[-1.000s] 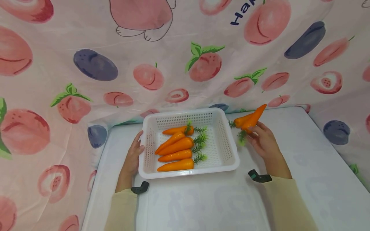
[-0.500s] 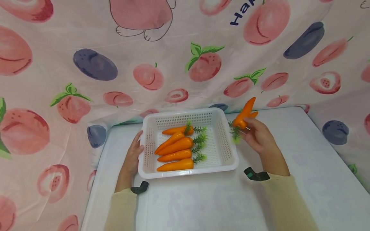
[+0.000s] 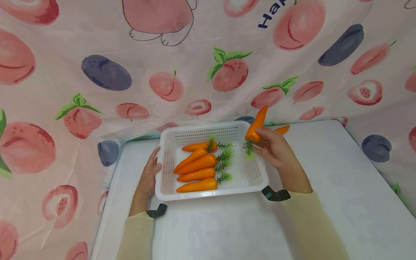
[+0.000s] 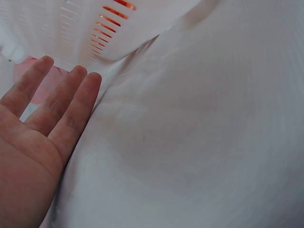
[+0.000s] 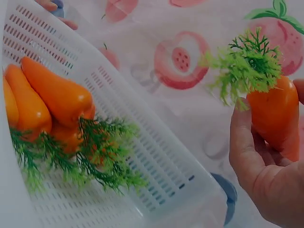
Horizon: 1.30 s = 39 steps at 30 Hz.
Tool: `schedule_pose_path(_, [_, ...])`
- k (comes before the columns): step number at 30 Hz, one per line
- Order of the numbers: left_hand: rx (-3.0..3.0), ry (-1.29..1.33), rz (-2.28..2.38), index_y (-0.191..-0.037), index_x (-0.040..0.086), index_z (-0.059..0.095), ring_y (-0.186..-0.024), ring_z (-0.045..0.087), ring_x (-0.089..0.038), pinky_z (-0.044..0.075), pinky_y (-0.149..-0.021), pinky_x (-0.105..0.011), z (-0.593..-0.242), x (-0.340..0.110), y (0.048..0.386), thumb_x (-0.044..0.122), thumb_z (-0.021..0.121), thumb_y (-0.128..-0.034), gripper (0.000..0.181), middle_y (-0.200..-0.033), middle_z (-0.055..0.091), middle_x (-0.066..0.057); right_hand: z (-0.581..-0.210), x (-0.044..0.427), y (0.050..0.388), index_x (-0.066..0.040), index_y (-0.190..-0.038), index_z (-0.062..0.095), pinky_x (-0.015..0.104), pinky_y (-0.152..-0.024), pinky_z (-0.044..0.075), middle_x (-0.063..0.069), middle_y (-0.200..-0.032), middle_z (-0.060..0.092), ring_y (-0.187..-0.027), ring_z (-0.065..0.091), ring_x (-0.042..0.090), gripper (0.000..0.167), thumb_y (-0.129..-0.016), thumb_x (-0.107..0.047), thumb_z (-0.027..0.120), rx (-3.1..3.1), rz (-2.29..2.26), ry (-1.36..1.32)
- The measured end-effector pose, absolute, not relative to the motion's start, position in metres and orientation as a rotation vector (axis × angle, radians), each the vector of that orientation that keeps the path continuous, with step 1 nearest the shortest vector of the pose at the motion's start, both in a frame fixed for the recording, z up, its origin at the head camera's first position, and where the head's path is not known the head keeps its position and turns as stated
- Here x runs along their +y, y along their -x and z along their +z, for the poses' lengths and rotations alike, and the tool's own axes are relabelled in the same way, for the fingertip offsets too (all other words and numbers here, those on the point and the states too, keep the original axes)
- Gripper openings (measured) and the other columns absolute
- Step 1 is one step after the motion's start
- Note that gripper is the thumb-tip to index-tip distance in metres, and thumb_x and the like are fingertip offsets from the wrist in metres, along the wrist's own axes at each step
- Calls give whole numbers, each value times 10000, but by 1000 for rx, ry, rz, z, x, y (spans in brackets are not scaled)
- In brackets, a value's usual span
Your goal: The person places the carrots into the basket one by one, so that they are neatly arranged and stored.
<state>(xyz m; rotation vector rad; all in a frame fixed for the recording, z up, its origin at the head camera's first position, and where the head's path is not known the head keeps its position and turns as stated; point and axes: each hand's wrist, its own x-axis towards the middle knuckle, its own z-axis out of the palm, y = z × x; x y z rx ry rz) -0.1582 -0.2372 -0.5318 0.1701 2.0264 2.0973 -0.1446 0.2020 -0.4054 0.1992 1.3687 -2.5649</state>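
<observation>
My right hand (image 3: 278, 150) pinches an orange carrot (image 3: 254, 133) with a green leafy top, held over the right rim of a white plastic basket (image 3: 212, 194). Its tip points up and its leaves hang down in the head view. The right wrist view also shows this carrot (image 5: 275, 111) between thumb and fingers. My left hand (image 3: 149, 177) rests against the basket's left side; in the left wrist view its fingers (image 4: 71, 116) lie fairly straight at the perforated wall. Inside the basket, several carrots (image 3: 197, 165) lie with tips left and leaves right.
Another carrot (image 3: 282, 129) lies on the white table (image 3: 227, 231) behind my right hand, mostly hidden by it. A fruit-print cloth (image 3: 182, 61) hangs behind the table and at its sides. Each wrist wears a dark mount (image 3: 275, 194).
My right hand has lifted the carrot away from the other one on the table and moved it left, over the basket's right rim. The left hand and the basket have stayed put.
</observation>
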Motion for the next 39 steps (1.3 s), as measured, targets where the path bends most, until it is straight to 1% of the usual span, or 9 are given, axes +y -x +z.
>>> schedule_pose_path(4, [2030,-168,2093,-1609,401,245,-1366,468,-140,561,-950,-258,-531,-237,157,293,499,-1042,631,-1684,275,-26,-403,190,146,-120,-1285,545,275,-871,596,32,-1204,579,-1031,568,197,282,-1031,-228,601,1400,-2536,-185])
schedule_pose_path(8, [2037,-151,2088,-1606,407,250,-1376,459,-154,563,-946,-259,-531,-237,157,294,505,-1040,631,-1682,279,-15,-401,178,146,-105,-1304,523,252,-842,592,45,-1215,557,-1015,547,206,303,-1034,-224,594,1415,-2522,-176])
schedule_pose_path(15, [2033,-144,2090,-1605,418,247,-1442,400,-202,557,-955,-255,-533,-238,159,304,513,-1043,632,-1694,254,21,-400,161,147,-92,-1295,516,247,-857,590,44,-1208,563,-1030,560,202,297,-1036,-215,589,1452,-2483,-195])
schedule_pose_path(19, [2037,-140,2085,-1601,431,251,-1472,374,-238,560,-953,-262,-534,-237,159,319,523,-1039,634,-1695,249,36,-400,155,148,-96,-1323,498,249,-863,589,45,-1215,566,-1043,569,198,332,-1031,-223,592,1496,-2443,-199])
schedule_pose_path(23, [2029,-138,2089,-1600,438,249,-1485,363,-226,557,-959,-259,-534,-238,159,330,526,-1039,635,-1700,237,40,-400,152,148,-102,-1363,473,250,-857,594,54,-1240,558,-1046,578,195,382,-1026,-229,601,1502,-2431,-209])
schedule_pose_path(27, [2015,-145,2102,-1603,421,250,-1459,390,-213,555,-962,-261,-535,-238,160,312,520,-1042,633,-1694,253,20,-400,151,148,-115,-1387,457,254,-881,594,56,-1263,551,-1067,583,195,410,-1021,-223,608,1500,-2418,-219])
schedule_pose_path(34, [2021,-170,2106,-1605,408,254,-1413,435,-172,561,-959,-273,-538,-239,161,296,515,-1040,633,-1689,266,-5,-404,147,146,-127,-1361,467,290,-931,589,46,-1275,556,-1113,607,206,365,-1024,-186,595,1509,-2355,-218])
schedule_pose_path(39, [2025,-229,2117,-1613,370,250,-1373,471,-156,558,-968,-277,-540,-240,162,254,484,-1043,626,-1677,287,-48,-410,143,145,-91,-1437,413,307,-941,589,70,-1323,530,-1148,594,227,457,-1024,-181,590,1553,-2266,-224])
